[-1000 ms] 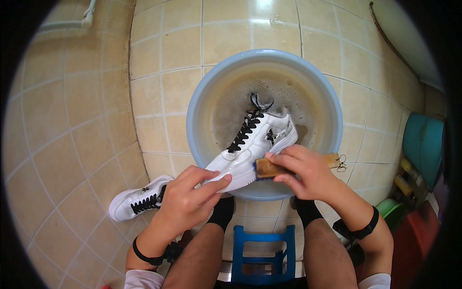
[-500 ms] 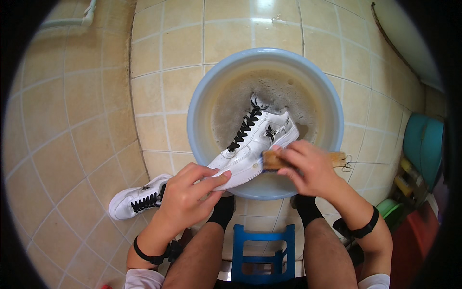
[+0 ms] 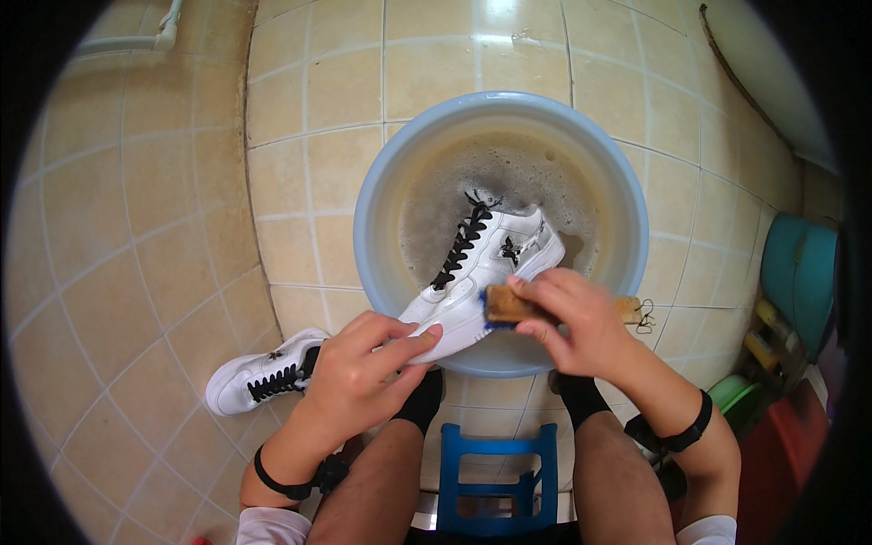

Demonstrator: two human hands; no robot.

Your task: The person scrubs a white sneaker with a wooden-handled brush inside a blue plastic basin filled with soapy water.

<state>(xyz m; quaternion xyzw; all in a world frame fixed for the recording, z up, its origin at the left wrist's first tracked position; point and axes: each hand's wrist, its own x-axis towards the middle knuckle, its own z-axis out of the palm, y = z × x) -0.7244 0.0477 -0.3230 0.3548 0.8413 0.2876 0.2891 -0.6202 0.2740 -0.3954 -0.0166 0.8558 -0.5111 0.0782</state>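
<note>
A white sneaker [image 3: 490,257] with black laces lies tilted in a light blue basin [image 3: 367,238], its heel end over grey, foamy water [image 3: 545,168]. My left hand [image 3: 368,363] grips the sneaker by the toe near the basin's front rim. Closed around a wooden scrub brush [image 3: 513,304] is my right hand [image 3: 577,318]; the brush's blue bristles press against the side of the sole near the toe. A wire loop hangs from the brush's handle end.
A second white sneaker [image 3: 250,377] rests on the tiled floor left of the basin. Between my legs stands a blue plastic stool [image 3: 498,447]. Along the right side are a teal basin [image 3: 799,277], a green bowl [image 3: 734,395] and a red container [image 3: 786,454].
The brush and my right hand have shifted slightly left along the sole. My left hand still holds the toe, and the sneaker has barely moved.
</note>
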